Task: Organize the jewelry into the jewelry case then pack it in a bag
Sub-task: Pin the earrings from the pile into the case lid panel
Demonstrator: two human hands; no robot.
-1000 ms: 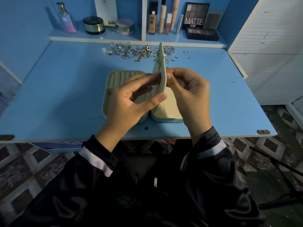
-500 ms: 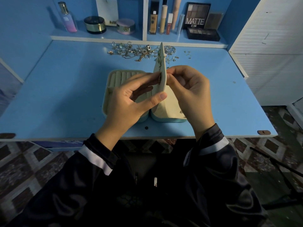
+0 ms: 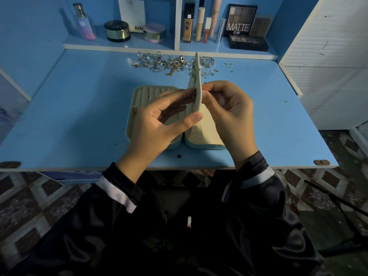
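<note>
Above a patterned tile floor (image 3: 29, 196), at the front edge of a blue desk (image 3: 79, 116), a person's left hand (image 3: 159, 124) clamps thumb and fingers on the upright panel (image 3: 196, 84) of an open jewelry case (image 3: 149, 94), pressing a small gold piece (image 3: 193, 96) to its left face. The right hand (image 3: 229, 112) pinches at the opposite face; what its fingertips hold is hidden. The padded panel looks light and bendable, best gripped by its edge. The gold piece looks tiny and easily dropped. Loose jewelry (image 3: 169, 63) lies tangled near the back edge. Beyond, a shelf (image 3: 123, 44) carries cosmetics.
</note>
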